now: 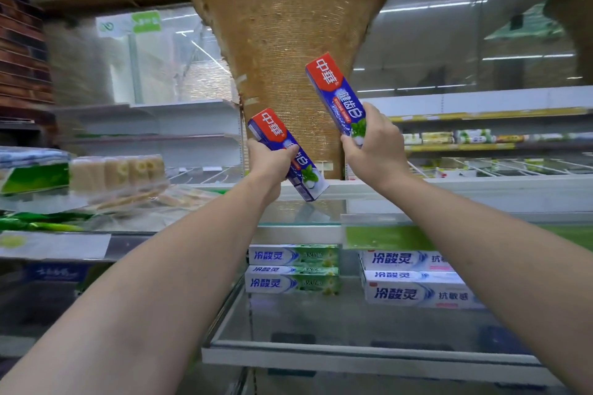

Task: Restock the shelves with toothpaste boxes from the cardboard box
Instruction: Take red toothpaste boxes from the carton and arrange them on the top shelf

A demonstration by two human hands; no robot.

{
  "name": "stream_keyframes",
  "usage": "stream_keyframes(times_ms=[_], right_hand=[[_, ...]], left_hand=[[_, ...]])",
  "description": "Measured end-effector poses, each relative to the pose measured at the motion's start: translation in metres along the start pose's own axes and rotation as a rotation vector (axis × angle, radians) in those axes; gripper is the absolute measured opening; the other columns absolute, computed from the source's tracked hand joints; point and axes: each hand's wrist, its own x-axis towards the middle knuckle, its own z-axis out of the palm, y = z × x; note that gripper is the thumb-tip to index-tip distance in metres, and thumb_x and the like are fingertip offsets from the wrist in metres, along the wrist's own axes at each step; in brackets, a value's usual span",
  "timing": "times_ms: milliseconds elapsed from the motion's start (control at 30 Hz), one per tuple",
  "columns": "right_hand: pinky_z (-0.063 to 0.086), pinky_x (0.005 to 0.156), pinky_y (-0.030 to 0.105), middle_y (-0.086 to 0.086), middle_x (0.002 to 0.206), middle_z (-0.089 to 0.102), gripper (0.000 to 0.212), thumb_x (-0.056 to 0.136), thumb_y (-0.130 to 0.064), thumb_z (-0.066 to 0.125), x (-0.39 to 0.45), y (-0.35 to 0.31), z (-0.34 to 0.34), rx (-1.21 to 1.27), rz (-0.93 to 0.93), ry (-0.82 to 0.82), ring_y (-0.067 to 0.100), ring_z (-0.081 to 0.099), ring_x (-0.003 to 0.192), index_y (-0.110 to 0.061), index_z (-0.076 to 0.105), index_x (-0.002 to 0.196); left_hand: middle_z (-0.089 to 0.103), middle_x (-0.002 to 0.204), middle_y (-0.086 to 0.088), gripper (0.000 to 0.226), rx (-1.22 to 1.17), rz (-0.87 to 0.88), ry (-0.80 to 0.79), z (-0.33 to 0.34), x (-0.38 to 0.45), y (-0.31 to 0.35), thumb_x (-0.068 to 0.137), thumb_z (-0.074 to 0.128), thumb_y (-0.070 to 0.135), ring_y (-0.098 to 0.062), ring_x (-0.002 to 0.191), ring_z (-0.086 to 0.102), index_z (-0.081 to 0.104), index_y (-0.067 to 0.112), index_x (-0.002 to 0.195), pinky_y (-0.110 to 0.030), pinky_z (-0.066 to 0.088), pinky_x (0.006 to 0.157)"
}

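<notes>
While both arms reach over the top shelf: left hand grips one toothpaste box; right hand grips another box; step, placing; next, lower each flat.

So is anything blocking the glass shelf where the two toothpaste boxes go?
Nothing visible. The left hand and right hand hold blue-and-red toothpaste boxes above a bare stretch of the glass shelf.

Lower glass shelf: green-white toothpaste stack at left, blue-white stack at right. Upper glass shelf: wrapped packs at left.
</notes>
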Motion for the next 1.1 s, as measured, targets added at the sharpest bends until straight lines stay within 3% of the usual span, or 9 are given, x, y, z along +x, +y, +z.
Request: stream_keyframes(times_ms=[267, 333, 433, 500, 633, 767, 867, 1000, 1100], right_hand=[[0.050, 0.084, 0.030, 0.010, 0.128, 0.058, 0.055, 0.091, -0.033, 0.069, 0.002, 0.007, -0.002, -0.008, 0.019, -0.019, 0.021, 0.057, 0.115, -0.008, 0.045, 0.133], [0.051, 0.084, 0.030, 0.011, 0.127, 0.059, 0.054, 0.090, -0.033, 0.069, 0.002, 0.009, -0.004, -0.009, 0.018, -0.018, 0.021, 0.058, 0.113, -0.007, 0.045, 0.131], [0.051, 0.082, 0.031, 0.013, 0.123, 0.061, 0.051, 0.090, -0.031, 0.069, 0.002, 0.010, -0.003, -0.044, 0.005, -0.026, 0.022, 0.060, 0.108, -0.006, 0.046, 0.128], [0.053, 0.082, 0.034, 0.012, 0.121, 0.061, 0.050, 0.089, -0.031, 0.069, 0.002, 0.011, -0.001, -0.049, -0.009, -0.027, 0.023, 0.061, 0.106, -0.007, 0.046, 0.127], [0.054, 0.080, 0.035, 0.011, 0.121, 0.061, 0.049, 0.089, -0.032, 0.069, 0.000, 0.009, 0.003, -0.048, -0.012, -0.045, 0.022, 0.060, 0.105, -0.009, 0.047, 0.126], [0.054, 0.081, 0.036, 0.011, 0.122, 0.061, 0.049, 0.090, -0.032, 0.068, 0.000, 0.010, 0.006, -0.050, -0.006, -0.086, 0.023, 0.060, 0.107, -0.010, 0.047, 0.128], [0.051, 0.080, 0.031, 0.010, 0.125, 0.060, 0.052, 0.090, -0.034, 0.069, -0.001, 0.010, 0.007, -0.053, -0.009, -0.108, 0.022, 0.058, 0.110, -0.010, 0.045, 0.130], [0.050, 0.080, 0.030, 0.009, 0.126, 0.059, 0.054, 0.091, -0.035, 0.068, -0.001, 0.011, 0.008, -0.065, -0.020, -0.123, 0.021, 0.058, 0.112, -0.010, 0.044, 0.132], [0.048, 0.079, 0.030, 0.012, 0.124, 0.060, 0.053, 0.090, -0.033, 0.069, -0.001, 0.013, 0.008, -0.098, -0.025, -0.141, 0.022, 0.059, 0.108, -0.009, 0.045, 0.131]], left_hand=[[0.066, 0.110, -0.001, 0.066, 0.092, 0.091, 0.061, 0.012, 0.006, -0.010, 0.067, 0.091, 0.005, -0.023, 0.100, 0.068, 0.047, 0.023, 0.112, -0.048, 0.060, 0.085], [0.061, 0.115, -0.005, 0.085, 0.068, 0.061, 0.055, 0.012, 0.006, -0.012, 0.067, 0.090, -0.001, -0.023, 0.102, 0.066, 0.037, 0.022, 0.129, -0.048, 0.062, 0.081], [0.053, 0.121, -0.007, 0.129, 0.155, 0.077, 0.118, 0.001, 0.009, -0.012, 0.058, 0.097, 0.004, -0.024, 0.103, 0.063, 0.012, 0.044, 0.147, -0.048, 0.063, 0.077], [0.053, 0.122, -0.006, 0.117, 0.227, 0.090, 0.140, -0.009, 0.012, -0.012, 0.053, 0.099, 0.010, -0.028, 0.105, 0.064, 0.023, 0.040, 0.138, -0.048, 0.063, 0.075], [0.054, 0.126, -0.009, 0.079, 0.390, 0.054, 0.151, -0.027, 0.017, -0.007, 0.067, 0.091, 0.005, -0.028, 0.111, 0.061, 0.040, 0.021, 0.125, -0.037, 0.062, 0.066], [0.057, 0.121, -0.011, 0.072, 0.595, 0.038, 0.191, -0.042, 0.017, -0.003, 0.065, 0.094, 0.015, -0.031, 0.113, 0.060, 0.046, 0.015, 0.119, -0.049, 0.059, 0.088], [0.057, 0.115, -0.012, 0.068, 0.772, 0.005, 0.136, -0.048, 0.013, -0.004, 0.069, 0.093, 0.019, -0.031, 0.112, 0.059, 0.043, 0.012, 0.114, -0.049, 0.056, 0.093], [0.058, 0.119, -0.010, 0.072, 0.805, -0.019, 0.055, -0.048, 0.017, -0.004, 0.069, 0.093, 0.015, -0.029, 0.115, 0.057, 0.044, 0.013, 0.122, -0.044, 0.055, 0.096], [0.056, 0.095, -0.002, 0.062, 0.779, -0.075, -0.085, -0.039, 0.017, -0.001, 0.070, 0.092, 0.012, -0.026, 0.104, 0.055, 0.046, 0.016, 0.112, -0.039, 0.052, 0.086]])
